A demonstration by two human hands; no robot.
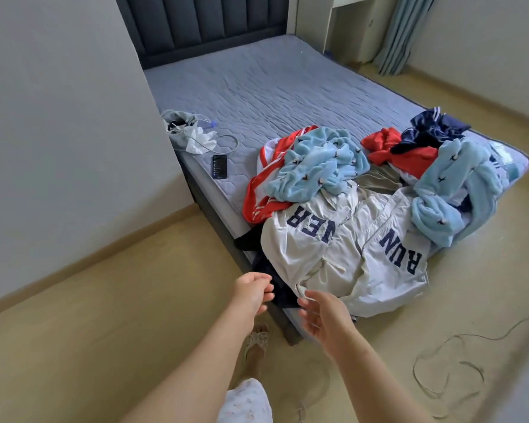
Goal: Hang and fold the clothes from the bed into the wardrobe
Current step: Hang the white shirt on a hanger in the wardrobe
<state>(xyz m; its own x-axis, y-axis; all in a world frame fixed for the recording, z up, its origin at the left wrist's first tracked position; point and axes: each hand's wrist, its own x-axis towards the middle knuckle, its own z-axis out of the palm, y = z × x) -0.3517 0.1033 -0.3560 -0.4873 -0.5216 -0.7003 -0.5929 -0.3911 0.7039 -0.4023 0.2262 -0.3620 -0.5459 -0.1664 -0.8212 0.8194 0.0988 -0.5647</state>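
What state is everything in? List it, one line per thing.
white jacket: unfolded, spread over the mattress corner
left blue fleece: crumpled
right blue fleece: crumpled
navy garment: crumpled atop the pile
red garment: crumpled, partly under the navy one
phone: face up on the mattress
grey pouch: mouth open
left hand: open, empty
right hand: open, empty

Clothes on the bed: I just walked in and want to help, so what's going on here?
A person is reaching both hands, left hand and right hand, toward the white jacket at the near edge of the bed. The fingers are relaxed and grip nothing yet. Light blue fleece pieces and red garments lie heaped unsorted behind it, so nothing looks folded or hung so far.
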